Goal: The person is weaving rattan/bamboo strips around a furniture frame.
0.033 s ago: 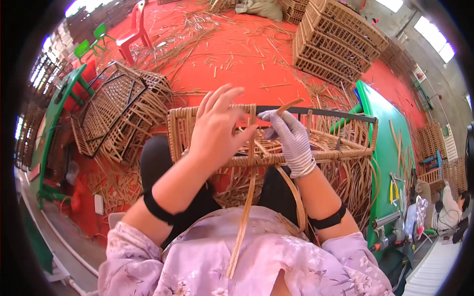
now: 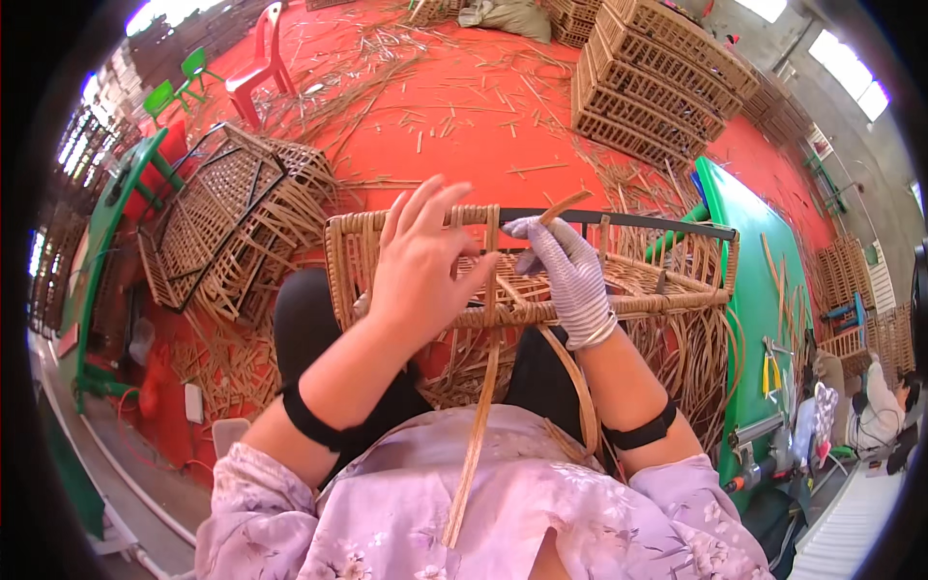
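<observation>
- Left hand (image 2: 423, 266) bare, fingers spread loosely over the left part of the woven frame (image 2: 619, 307).
- Right hand (image 2: 570, 275) in a striped glove — fingers pinched around a short strip (image 2: 568, 204) beside the black rail (image 2: 667, 226).
- Woven frame lies across the lap; a long strip (image 2: 472, 445) hangs over the floral shirt (image 2: 387, 483).
- Green desk (image 2: 754, 217) at right — yellow-handled tool (image 2: 770, 375) there, any markings too small to read.

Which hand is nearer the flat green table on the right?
Right. The striped, gloved right hand is left of the green table, by the middle of the brown woven frame; the bare left hand is farther left.
</observation>
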Demonstrator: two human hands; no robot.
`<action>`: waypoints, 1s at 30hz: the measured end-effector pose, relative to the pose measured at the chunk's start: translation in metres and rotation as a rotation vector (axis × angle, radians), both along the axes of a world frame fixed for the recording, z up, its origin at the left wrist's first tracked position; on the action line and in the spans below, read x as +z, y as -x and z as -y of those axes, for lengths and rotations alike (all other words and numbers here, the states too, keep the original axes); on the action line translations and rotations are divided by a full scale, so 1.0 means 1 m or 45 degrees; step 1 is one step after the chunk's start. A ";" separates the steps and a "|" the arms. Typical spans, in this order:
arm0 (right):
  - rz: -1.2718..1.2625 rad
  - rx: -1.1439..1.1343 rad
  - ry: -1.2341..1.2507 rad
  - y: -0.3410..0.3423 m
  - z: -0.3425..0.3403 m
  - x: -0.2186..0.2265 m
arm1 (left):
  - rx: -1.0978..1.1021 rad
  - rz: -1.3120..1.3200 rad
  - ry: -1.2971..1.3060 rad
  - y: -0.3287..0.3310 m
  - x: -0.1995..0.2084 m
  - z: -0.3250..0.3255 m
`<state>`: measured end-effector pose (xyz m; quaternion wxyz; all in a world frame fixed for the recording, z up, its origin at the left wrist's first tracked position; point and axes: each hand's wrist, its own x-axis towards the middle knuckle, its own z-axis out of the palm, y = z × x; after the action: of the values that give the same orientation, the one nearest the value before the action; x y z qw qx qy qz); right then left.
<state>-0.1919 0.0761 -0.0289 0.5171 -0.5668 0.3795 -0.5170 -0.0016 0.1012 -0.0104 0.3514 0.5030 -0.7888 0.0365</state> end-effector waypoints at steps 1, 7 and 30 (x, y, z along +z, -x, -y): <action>0.040 0.007 -0.009 0.000 0.000 -0.002 | 0.025 -0.029 -0.076 0.005 -0.005 -0.007; 0.061 0.041 -0.027 -0.001 0.000 -0.009 | 0.075 -0.124 -0.089 0.019 -0.021 -0.014; -0.497 -0.094 0.670 0.007 -0.010 0.043 | -0.008 -0.059 -0.261 0.010 0.001 0.025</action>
<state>-0.1991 0.0863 0.0138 0.2513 -0.7553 0.3451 -0.4972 -0.0120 0.0765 -0.0093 0.3163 0.5345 -0.7817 -0.0571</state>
